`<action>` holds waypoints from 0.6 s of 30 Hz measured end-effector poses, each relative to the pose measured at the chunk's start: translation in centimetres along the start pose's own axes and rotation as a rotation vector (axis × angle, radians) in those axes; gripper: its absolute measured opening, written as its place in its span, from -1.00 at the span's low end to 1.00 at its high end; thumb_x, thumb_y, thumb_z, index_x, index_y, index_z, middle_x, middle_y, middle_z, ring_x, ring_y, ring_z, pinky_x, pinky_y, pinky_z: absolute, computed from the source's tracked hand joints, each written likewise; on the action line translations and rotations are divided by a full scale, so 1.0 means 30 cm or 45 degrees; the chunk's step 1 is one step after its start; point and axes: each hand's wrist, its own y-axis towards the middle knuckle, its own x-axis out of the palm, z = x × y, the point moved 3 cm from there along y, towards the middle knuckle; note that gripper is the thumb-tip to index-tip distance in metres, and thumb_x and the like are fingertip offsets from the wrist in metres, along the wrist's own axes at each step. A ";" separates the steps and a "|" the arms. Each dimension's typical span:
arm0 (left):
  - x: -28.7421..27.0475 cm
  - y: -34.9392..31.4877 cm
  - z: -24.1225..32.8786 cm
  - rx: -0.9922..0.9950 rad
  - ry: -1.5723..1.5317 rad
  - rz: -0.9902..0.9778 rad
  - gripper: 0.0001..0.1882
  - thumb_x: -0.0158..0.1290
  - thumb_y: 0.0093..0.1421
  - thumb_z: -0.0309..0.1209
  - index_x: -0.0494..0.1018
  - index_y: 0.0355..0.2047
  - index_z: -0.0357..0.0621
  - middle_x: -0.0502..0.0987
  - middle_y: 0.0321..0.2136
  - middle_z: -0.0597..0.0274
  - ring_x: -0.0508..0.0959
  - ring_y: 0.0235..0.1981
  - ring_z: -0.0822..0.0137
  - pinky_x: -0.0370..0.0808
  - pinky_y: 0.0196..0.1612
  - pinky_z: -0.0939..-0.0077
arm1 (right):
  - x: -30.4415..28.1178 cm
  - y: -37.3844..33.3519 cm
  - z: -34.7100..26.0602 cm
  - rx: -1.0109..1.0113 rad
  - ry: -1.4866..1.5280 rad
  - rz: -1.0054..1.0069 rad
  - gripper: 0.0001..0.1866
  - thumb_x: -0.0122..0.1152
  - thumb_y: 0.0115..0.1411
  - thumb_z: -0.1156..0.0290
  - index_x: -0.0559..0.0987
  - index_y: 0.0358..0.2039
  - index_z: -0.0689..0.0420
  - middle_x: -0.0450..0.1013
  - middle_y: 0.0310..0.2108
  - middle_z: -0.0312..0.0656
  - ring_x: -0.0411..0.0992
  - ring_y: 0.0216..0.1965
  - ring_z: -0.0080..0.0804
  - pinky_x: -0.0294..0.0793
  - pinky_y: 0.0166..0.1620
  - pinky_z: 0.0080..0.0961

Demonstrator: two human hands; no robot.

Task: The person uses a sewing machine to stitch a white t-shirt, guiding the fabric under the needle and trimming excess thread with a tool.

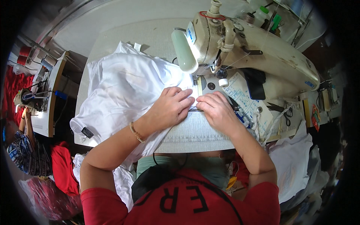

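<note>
A white garment (pixel 120 84) of thin cloth spreads over the left half of the sewing table (pixel 198 131), and its right edge runs under the needle area of a beige sewing machine (pixel 270 56). My left hand (pixel 173 105) lies on that edge with bent fingers, gripping the cloth just in front of the presser foot. Close beside it, my right hand (pixel 217 109) pinches the same edge, its fingertips almost touching the left ones. What lies under the fingertips is hidden. A pale green lamp (pixel 184 52) lights the needle area.
Right of my hands lie a dark phone (pixel 255 85), a handwritten sheet (pixel 240 88), and black scissors (pixel 287 117). White cloth (pixel 288 161) hangs at the right. Leftward, a person's hands (pixel 25 114) are at another machine, near red cloth (pixel 63 168) and a plastic bag (pixel 50 197).
</note>
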 end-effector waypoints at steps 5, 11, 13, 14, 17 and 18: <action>0.006 0.017 -0.015 -0.018 0.009 0.012 -0.70 0.10 0.01 -0.49 0.49 -0.18 -0.20 0.45 -0.05 0.13 0.39 -0.10 0.11 0.32 0.01 0.29 | -0.001 0.013 0.008 0.031 -0.033 0.007 -0.81 0.08 0.04 0.56 0.51 -0.29 0.16 0.44 -0.17 -0.20 0.38 -0.05 -0.28 0.23 0.10 -0.25; 0.013 0.041 -0.055 -0.030 -0.019 0.018 -0.69 0.10 0.03 -0.48 0.49 -0.16 -0.21 0.46 -0.06 0.13 0.38 -0.10 0.11 0.31 0.02 0.29 | 0.010 0.027 0.027 0.108 -0.069 0.030 -0.77 0.07 0.04 0.55 0.52 -0.24 0.15 0.43 -0.14 -0.19 0.38 -0.06 -0.26 0.20 0.12 -0.20; 0.015 0.047 -0.067 -0.032 -0.034 0.019 -0.69 0.10 0.03 -0.49 0.50 -0.17 -0.22 0.47 -0.07 0.12 0.39 -0.10 0.12 0.32 0.01 0.31 | 0.014 0.028 0.031 0.141 -0.109 0.020 -0.76 0.07 0.05 0.54 0.52 -0.22 0.14 0.43 -0.14 -0.19 0.38 -0.07 -0.25 0.18 0.13 -0.17; 0.017 0.050 -0.073 -0.034 -0.046 0.018 -0.70 0.10 0.03 -0.49 0.50 -0.17 -0.23 0.47 -0.07 0.12 0.40 -0.11 0.12 0.33 0.01 0.31 | 0.016 0.027 0.033 0.160 -0.128 0.010 -0.76 0.07 0.06 0.53 0.53 -0.21 0.13 0.42 -0.13 -0.19 0.38 -0.07 -0.25 0.17 0.13 -0.16; 0.023 0.063 -0.095 -0.062 -0.102 0.020 -0.71 0.09 0.04 -0.50 0.51 -0.19 -0.27 0.48 -0.07 0.09 0.41 -0.11 0.13 0.37 0.00 0.34 | 0.021 0.031 0.037 0.204 -0.164 0.011 -0.76 0.07 0.07 0.53 0.53 -0.20 0.12 0.42 -0.13 -0.19 0.37 -0.07 -0.23 0.14 0.14 -0.11; 0.024 0.067 -0.102 -0.066 -0.109 0.020 -0.72 0.09 0.04 -0.50 0.51 -0.19 -0.28 0.48 -0.08 0.08 0.41 -0.11 0.12 0.38 -0.01 0.35 | 0.021 0.032 0.039 0.214 -0.159 0.018 -0.75 0.07 0.08 0.53 0.53 -0.19 0.12 0.41 -0.14 -0.19 0.36 -0.07 -0.22 0.14 0.15 -0.11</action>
